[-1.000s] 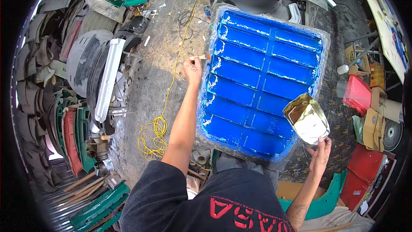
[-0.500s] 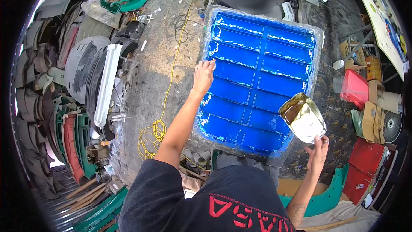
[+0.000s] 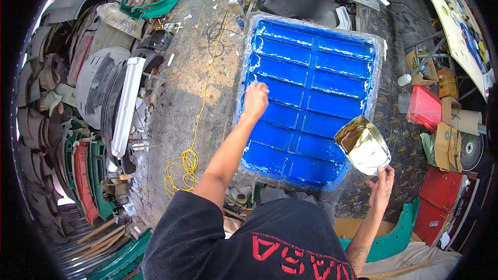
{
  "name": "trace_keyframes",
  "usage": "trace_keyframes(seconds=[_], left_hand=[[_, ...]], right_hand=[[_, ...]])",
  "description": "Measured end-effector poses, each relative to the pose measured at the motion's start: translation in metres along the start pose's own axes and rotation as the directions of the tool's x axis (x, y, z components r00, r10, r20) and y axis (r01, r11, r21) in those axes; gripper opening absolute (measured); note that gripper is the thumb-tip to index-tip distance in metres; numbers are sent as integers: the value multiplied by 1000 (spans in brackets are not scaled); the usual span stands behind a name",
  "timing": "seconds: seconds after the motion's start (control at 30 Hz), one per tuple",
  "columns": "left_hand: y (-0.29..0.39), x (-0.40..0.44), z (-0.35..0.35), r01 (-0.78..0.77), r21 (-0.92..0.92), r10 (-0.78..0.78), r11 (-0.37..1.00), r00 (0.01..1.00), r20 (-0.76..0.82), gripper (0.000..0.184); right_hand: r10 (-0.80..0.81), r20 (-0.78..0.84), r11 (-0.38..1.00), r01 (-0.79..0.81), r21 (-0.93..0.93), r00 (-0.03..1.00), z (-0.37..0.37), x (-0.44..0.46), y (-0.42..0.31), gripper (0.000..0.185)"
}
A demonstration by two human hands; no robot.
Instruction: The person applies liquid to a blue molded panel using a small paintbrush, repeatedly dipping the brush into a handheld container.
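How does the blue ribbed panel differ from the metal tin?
Colour: the blue ribbed panel is deep blue with whitish streaks, while the metal tin is shiny silver and gold.
Size: the panel is far larger than the tin.
Pose: the panel lies in front of the person; the tin is held tilted in the right hand.
Both look roughly rectangular.

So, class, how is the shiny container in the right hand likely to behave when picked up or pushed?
The shiny container is probably light for its size, since the right hand alone holds it at one end. Its thin-looking metallic walls suggest it is fairly stiff but may dent. Its smooth sheen hints it could slip.
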State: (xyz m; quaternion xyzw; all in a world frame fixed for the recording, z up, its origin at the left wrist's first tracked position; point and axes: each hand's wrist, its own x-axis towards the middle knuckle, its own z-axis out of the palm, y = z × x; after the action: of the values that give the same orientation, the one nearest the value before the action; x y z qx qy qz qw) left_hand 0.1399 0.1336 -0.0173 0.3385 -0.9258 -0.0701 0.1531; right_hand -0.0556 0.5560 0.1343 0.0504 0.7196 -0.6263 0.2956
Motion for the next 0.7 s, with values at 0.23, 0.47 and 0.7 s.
trace_keyframes(seconds=[0.23,0.47,0.7], left_hand=[[31,12,3,6,-523,-59,853,995,-85,15],[-35,33,-21,172,-103,-196,980,925,-325,19],[70,27,30,-141,-54,137,988,988,-77,16]], right_hand=[[-7,-1,999,7,-49,1000,-5,-1,2,49],[4,-30,999,-3,45,1000,-11,-6,0,50],[11,-38,1000,-10,27,999,-17,0,0,50]])
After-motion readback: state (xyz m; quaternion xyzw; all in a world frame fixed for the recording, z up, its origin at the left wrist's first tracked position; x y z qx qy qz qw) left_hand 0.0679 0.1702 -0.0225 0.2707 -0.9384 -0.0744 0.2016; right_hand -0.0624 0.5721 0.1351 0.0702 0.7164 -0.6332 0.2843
